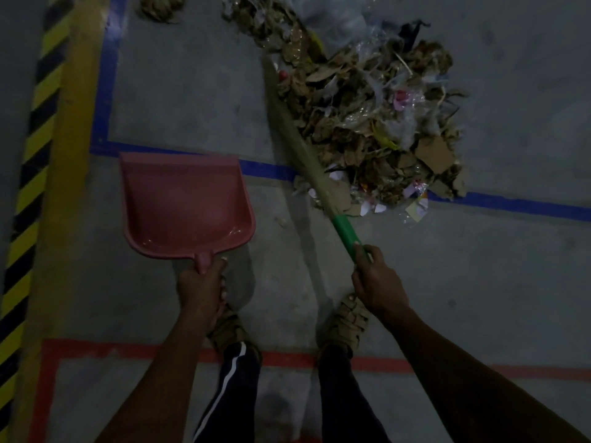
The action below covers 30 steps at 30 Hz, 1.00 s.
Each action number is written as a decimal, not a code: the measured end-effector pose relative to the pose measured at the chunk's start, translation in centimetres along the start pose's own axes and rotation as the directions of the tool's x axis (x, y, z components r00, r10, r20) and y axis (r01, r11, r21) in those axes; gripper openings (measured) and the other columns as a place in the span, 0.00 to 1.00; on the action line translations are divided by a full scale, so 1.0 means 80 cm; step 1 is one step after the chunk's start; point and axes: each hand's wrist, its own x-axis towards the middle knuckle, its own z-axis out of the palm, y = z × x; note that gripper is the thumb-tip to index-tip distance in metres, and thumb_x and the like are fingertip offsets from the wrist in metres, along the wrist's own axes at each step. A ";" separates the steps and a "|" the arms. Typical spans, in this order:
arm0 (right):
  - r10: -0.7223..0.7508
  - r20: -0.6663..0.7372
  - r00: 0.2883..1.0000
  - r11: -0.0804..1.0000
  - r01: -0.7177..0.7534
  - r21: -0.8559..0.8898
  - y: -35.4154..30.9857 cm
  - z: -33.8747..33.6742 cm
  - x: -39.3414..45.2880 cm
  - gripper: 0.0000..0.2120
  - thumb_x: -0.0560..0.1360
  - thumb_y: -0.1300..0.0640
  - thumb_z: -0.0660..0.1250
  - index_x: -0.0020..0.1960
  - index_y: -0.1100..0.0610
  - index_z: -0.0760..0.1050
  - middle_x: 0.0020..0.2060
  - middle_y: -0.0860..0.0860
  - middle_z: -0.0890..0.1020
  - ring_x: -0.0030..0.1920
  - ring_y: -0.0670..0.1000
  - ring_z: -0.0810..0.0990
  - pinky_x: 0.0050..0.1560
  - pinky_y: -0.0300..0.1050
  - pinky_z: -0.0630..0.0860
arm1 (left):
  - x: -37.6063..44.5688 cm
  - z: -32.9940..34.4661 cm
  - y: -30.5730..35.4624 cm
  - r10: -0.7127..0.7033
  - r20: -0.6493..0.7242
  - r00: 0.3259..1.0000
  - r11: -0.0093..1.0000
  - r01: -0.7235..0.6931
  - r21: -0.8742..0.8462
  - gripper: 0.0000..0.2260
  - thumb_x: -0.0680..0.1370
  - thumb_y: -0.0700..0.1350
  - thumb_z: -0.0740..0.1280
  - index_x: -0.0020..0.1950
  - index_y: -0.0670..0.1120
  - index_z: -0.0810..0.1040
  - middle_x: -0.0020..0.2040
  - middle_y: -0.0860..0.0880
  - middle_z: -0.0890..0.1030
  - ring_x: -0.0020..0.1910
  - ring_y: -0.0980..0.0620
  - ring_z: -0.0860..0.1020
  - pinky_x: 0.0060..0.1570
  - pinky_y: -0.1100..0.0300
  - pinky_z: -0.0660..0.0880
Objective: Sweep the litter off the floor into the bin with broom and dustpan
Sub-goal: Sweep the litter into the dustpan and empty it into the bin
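Note:
A pink dustpan (184, 203) hangs just above the grey floor at the left; my left hand (201, 284) grips its short handle. It holds no litter. My right hand (375, 279) grips the green handle of a straw broom (299, 145). The bristles slant up and to the left along the left edge of a big litter pile (377, 123) of cardboard scraps, dry leaves, plastic film and paper bits. The dustpan is apart from the pile, to its left. No bin is in view.
Blue tape lines (511, 204) cross the floor under the pile. A red tape line (287, 358) runs by my sandalled feet (347, 321). A yellow band with black-yellow hazard stripes (35, 155) borders the left. A smaller litter clump (161, 8) lies at the top left.

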 end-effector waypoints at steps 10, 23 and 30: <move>-0.087 -0.015 0.996 0.986 0.088 0.141 -0.125 0.006 0.027 0.26 0.78 0.54 0.58 0.74 0.59 0.65 0.68 0.61 0.69 0.36 0.62 0.78 0.33 0.52 0.77 | 0.039 -0.026 0.053 0.029 0.005 1.000 1.000 -0.029 0.007 0.10 0.78 0.45 0.71 0.41 0.42 0.74 0.31 0.44 0.72 0.24 0.50 0.69 0.21 0.64 0.66; -0.143 -0.218 0.965 0.970 0.180 0.161 -0.307 -0.102 0.274 0.26 0.79 0.54 0.58 0.76 0.61 0.62 0.61 0.63 0.72 0.51 0.63 0.76 0.48 0.56 0.77 | 0.161 -0.149 0.197 0.092 -0.032 0.995 0.996 -0.092 0.014 0.13 0.77 0.45 0.72 0.36 0.42 0.75 0.27 0.44 0.72 0.16 0.53 0.68 0.22 0.65 0.67; -0.151 -0.236 0.960 0.973 0.186 0.133 -0.386 -0.117 0.404 0.26 0.79 0.55 0.61 0.75 0.60 0.63 0.54 0.64 0.75 0.49 0.62 0.76 0.42 0.45 0.64 | 0.240 -0.141 0.258 0.123 -0.041 0.992 0.992 -0.125 -0.035 0.14 0.78 0.46 0.71 0.35 0.45 0.73 0.26 0.48 0.73 0.18 0.53 0.69 0.27 0.60 0.69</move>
